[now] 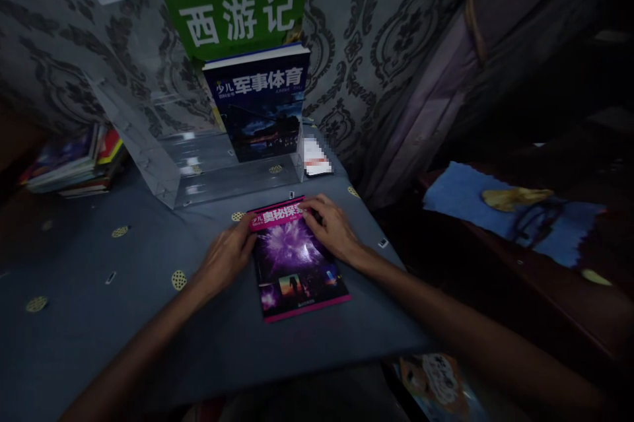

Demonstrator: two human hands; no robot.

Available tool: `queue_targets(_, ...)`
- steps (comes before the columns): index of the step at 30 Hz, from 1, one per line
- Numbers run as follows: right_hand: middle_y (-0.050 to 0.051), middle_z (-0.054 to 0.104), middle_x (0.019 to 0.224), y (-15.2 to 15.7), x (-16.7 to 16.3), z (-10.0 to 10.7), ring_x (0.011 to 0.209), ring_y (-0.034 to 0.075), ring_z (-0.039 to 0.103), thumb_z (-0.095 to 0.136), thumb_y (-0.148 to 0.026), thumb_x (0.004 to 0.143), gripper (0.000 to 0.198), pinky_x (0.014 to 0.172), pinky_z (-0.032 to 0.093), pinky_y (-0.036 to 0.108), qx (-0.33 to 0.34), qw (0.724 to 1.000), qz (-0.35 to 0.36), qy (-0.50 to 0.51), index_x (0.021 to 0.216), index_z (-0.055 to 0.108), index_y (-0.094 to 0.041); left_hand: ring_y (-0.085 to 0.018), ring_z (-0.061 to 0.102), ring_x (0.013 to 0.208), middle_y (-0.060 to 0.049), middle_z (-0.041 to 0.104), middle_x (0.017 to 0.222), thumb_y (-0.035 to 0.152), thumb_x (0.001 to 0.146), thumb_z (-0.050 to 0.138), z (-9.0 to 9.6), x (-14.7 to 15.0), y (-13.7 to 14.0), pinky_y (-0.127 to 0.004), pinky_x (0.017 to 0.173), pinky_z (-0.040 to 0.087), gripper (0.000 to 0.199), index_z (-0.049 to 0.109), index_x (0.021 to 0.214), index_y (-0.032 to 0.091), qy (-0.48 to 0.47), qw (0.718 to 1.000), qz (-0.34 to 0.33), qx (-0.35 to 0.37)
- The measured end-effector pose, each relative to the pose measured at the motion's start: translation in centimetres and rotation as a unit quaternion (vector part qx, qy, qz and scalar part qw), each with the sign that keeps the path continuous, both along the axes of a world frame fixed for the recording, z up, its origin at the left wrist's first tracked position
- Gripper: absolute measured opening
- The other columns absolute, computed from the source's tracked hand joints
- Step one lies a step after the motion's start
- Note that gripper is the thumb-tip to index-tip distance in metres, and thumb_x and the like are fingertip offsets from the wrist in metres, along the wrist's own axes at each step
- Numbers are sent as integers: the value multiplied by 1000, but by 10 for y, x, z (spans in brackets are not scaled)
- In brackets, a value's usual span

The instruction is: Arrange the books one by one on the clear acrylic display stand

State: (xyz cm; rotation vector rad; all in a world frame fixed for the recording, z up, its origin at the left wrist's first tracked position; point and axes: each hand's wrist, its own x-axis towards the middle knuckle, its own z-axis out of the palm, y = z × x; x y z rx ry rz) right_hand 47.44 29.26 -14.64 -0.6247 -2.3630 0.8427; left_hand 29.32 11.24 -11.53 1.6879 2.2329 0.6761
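Observation:
A purple and pink book (292,257) with white Chinese lettering lies flat, cover up, on the cloth-covered table (148,316). My left hand (230,250) grips its upper left edge, fingers together at the side of the cover. At the top right corner, the curled fingers and thumb of my right hand (329,227) hold the book and cover part of the title. Behind it stands a clear acrylic rack (171,177). A dark blue book (265,111) leans upright in the rack, in front of a larger green book (238,2).
A stack of books (74,161) sits at the far left of the table. Beside the rack lies a white item (317,156), partly pixelated. To the right, a blue cloth (495,204) rests on a brown surface. Another book (438,382) shows below the table's front edge.

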Motion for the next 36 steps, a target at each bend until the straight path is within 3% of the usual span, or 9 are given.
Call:
queue_targets(4, 11, 68, 104, -2, 4, 0, 97, 25, 65, 49, -24, 97, 24, 89, 52, 39, 19, 1000, 0, -7, 107, 71, -18, -24, 68, 103, -10, 71, 117, 24, 100, 44, -1, -4, 4, -37, 90, 54, 38, 53, 136, 20, 31, 999, -6, 21)
queue_targets(8, 17, 70, 118, -13, 1, 7, 111, 33, 61, 48, -23, 98, 26, 97, 49, 53, 122, 991, -6, -62, 109, 71, -17, -27, 66, 101, -13, 69, 112, 26, 102, 44, 2, -1, 8, -40, 86, 54, 31, 58, 127, 16, 132, 991, 16, -26)
queue_targets(12, 18, 62, 142, -34, -17, 11, 137, 32, 51, 44, -18, 100, 37, 112, 44, 56, 170, 977, 106, -70, 130, 64, -15, -30, 62, 106, -15, 65, 115, 27, 102, 44, -6, 2, 11, -46, 94, 53, 28, 60, 121, 15, 187, 982, -12, 12)
queue_targets(15, 20, 53, 152, -46, -33, 6, 146, 29, 44, 39, -17, 101, 46, 119, 39, 53, 157, 969, 174, -84, 144, 53, -10, -30, 59, 119, -16, 60, 134, 24, 101, 45, -19, 0, 9, -49, 103, 50, 31, 55, 130, 17, 166, 984, -22, 58)
queue_targets(18, 24, 49, 154, -47, -38, 2, 150, 30, 40, 40, -22, 103, 48, 123, 35, 53, 155, 966, 177, -109, 147, 49, -5, -31, 58, 125, -17, 60, 140, 26, 102, 45, -28, -4, 7, -50, 107, 48, 34, 53, 134, 15, 179, 981, -28, 69)
queue_targets(27, 22, 50, 154, -19, -11, -5, 149, 33, 41, 47, -39, 104, 53, 123, 25, 64, 142, 978, 71, -133, 149, 49, -11, -33, 54, 135, -20, 59, 144, 28, 104, 40, -28, -1, 6, -55, 113, 42, 36, 55, 133, 12, 207, 976, -31, 56)
queue_targets(31, 20, 50, 155, -9, -4, -6, 148, 33, 42, 45, -36, 103, 50, 121, 26, 66, 99, 988, 53, -110, 149, 50, -16, -33, 54, 135, -19, 60, 143, 28, 104, 42, -29, -2, 7, -54, 113, 42, 36, 54, 134, 12, 198, 978, -25, 62)
queue_targets(36, 8, 63, 145, 11, -2, -10, 136, 27, 57, 42, -32, 104, 42, 121, 29, 62, -2, 996, 70, -50, 143, 57, -26, -31, 55, 133, -17, 62, 141, 29, 103, 42, -29, -9, 6, -52, 113, 44, 36, 55, 133, 14, 167, 983, -40, 68)
